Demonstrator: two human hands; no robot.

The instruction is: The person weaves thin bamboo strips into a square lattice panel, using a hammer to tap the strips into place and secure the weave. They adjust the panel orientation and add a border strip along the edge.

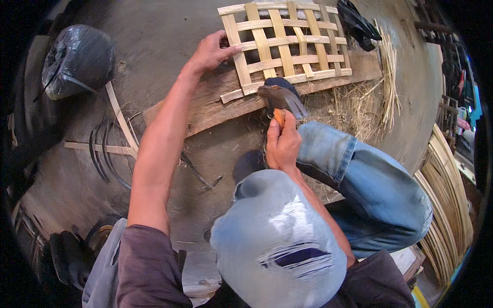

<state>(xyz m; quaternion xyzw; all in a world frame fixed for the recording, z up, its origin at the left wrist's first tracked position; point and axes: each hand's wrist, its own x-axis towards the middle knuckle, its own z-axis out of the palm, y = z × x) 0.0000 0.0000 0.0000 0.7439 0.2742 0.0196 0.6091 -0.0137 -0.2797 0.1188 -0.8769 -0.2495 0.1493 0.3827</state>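
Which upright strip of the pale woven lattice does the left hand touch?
The leftmost pale flat strip; the left hand grips it, while the other uprights lie farther right.

Pale-yellow criss-cross woven panel (281, 39), top of frame
The tool handle (279, 117) at centre is orange; the jeans (375, 192) below, faded blue.

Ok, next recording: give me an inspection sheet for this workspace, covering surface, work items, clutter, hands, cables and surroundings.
Surface: bare floor; wooden plank under part of the lattice.
Work items: woven lattice of pale strips; orange-handled tool, head blurred.
Clutter: loose shavings, thin sticks, black plastic.
Hands: left grips the lattice's left edge; right holds the tool.
Cables: none certain; dark curved strips, material unclear.
Surroundings: plastic-wrapped dark bundle at left; stacked long strips at right.
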